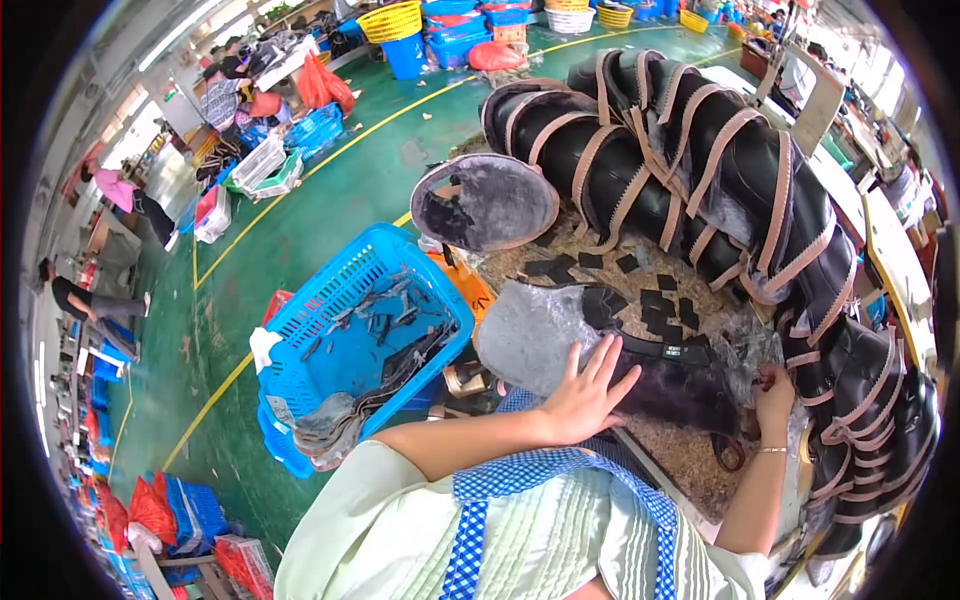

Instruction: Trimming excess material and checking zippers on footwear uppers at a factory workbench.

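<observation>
Head view shows your left hand palm down, fingers spread wide over a dark, flat boot-shaft piece with a smooth black face; this grip is fully open and closes on nothing. Your right hand has its fingers curled beside the piece's right end, next to some crumpled clear plastic film; whether that grip pinches anything you cannot tell from here.

The piece lies on the brown speckled counter just in front of you, a soft grey fabric panel at its left end; whether the two are joined is unclear. Beyond it lie loose small black square patches, apart from one another or overlapping.

As for progress, the piece appears to be mid-handling: it is laid out flat, and the scattered patches look unused. A large heap of glossy black boot shafts with tan toothed strips curves around the far and right sides, but whether these are finished or waiting cannot be told. A dark oval piece with grey lining rests beyond the panel. To your left, a blue slotted plastic basket holds dark scraps and layered grey pieces, so some trimming seems done.
</observation>
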A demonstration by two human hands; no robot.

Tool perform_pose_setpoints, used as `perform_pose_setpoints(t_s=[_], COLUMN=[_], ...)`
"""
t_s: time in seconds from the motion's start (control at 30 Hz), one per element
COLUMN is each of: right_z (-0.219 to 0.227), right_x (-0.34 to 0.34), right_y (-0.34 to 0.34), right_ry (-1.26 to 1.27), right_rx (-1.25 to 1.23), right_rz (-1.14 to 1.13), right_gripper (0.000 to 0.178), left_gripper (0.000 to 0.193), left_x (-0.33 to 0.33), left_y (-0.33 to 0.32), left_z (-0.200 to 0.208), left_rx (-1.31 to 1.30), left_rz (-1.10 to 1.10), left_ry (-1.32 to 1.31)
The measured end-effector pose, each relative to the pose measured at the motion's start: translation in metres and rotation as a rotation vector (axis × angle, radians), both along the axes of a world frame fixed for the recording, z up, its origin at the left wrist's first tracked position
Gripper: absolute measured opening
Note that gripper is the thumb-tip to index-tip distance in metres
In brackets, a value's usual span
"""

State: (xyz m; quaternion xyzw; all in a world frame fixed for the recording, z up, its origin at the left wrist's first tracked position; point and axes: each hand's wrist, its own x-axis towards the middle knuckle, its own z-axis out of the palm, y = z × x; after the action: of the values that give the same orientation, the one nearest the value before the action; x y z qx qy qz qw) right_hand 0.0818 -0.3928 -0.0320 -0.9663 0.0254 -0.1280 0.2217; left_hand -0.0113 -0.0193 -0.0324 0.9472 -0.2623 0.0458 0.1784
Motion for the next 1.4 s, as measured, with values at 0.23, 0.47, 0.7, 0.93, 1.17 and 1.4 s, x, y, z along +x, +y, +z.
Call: perform_pose_setpoints(t_s=[0.23, 0.47, 0.7, 0.93, 1.17, 1.4], right_z=[0.023, 0.083, 0.119, 0.120, 0.087, 0.024], right_x=[-0.017, -0.043, -0.069, -0.065, -0.045, -0.048], right_y=[0.007, 0.039, 0.105, 0.155, 0.192, 0.216], right_ry=[-0.036, -0.318, -0.316, -0.239, -0.263, -0.105], right_rx=[-0.109, 0.902, 1.148, 1.054, 0.050, 0.344], right_rz=[0.007, -0.102, 0.343, 0.378, 0.778, 0.489], right_gripper=[0.022, 0.018, 0.022, 0.033, 0.022, 0.019], left_gripper=[0.077, 0.076, 0.066, 0.066, 0.077, 0.038], left_x=[0.009, 0.012, 0.018, 0.018, 0.019, 0.047], left_y=[0.005, 0.005, -0.011, -0.014, -0.008, 0.084], left_z=[0.002, 0.009, 0.011, 0.009, 0.009, 0.001], left_rx=[-0.040, -0.024, -0.019, -0.045, -0.161, -0.830], left_rz=[-0.031, -0.019, -0.035, -0.049, -0.069, 0.299], left_ry=[-0.017, -0.041, -0.053, -0.037, -0.007, -0.194])
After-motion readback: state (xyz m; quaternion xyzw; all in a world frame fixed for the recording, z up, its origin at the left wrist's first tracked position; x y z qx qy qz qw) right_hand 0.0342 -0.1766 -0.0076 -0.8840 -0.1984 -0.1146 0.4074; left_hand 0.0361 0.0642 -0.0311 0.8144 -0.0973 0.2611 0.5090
